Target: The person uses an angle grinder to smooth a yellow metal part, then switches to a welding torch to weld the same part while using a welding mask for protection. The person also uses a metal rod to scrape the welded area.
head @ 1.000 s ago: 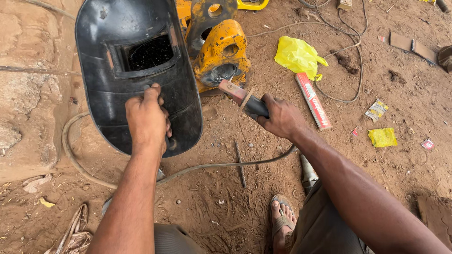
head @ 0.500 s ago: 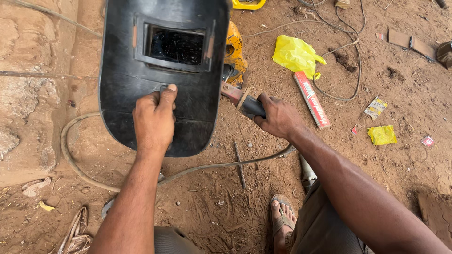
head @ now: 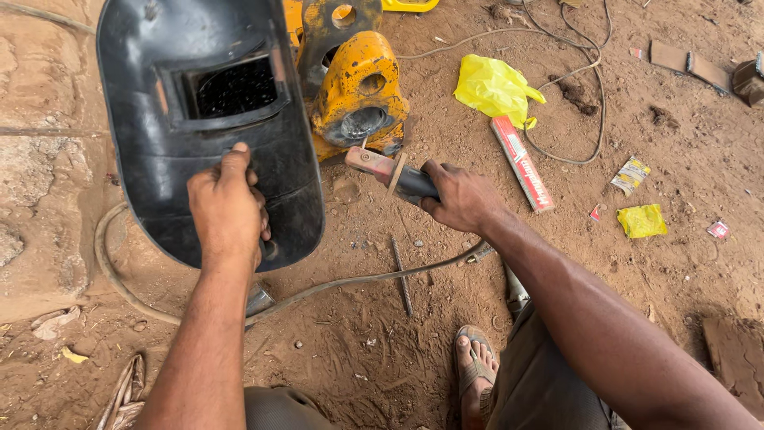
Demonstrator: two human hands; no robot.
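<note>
My left hand [head: 227, 211] has its fingers clamped on the black welding shield [head: 208, 119], my right hand [head: 461, 195] fists the electrode holder [head: 394, 173]; shield off-face, an arc at the yellow casting [head: 354, 87] could flash me.

The casting [head: 356, 89] stands on the ground. Left of it, overlapping its edge, hangs the shield [head: 208, 119]. Just before it points the electrode holder [head: 394, 173]. To its right lie the bag [head: 493, 86] and box [head: 522, 162]; the cable [head: 318, 288] runs well before it.
</note>
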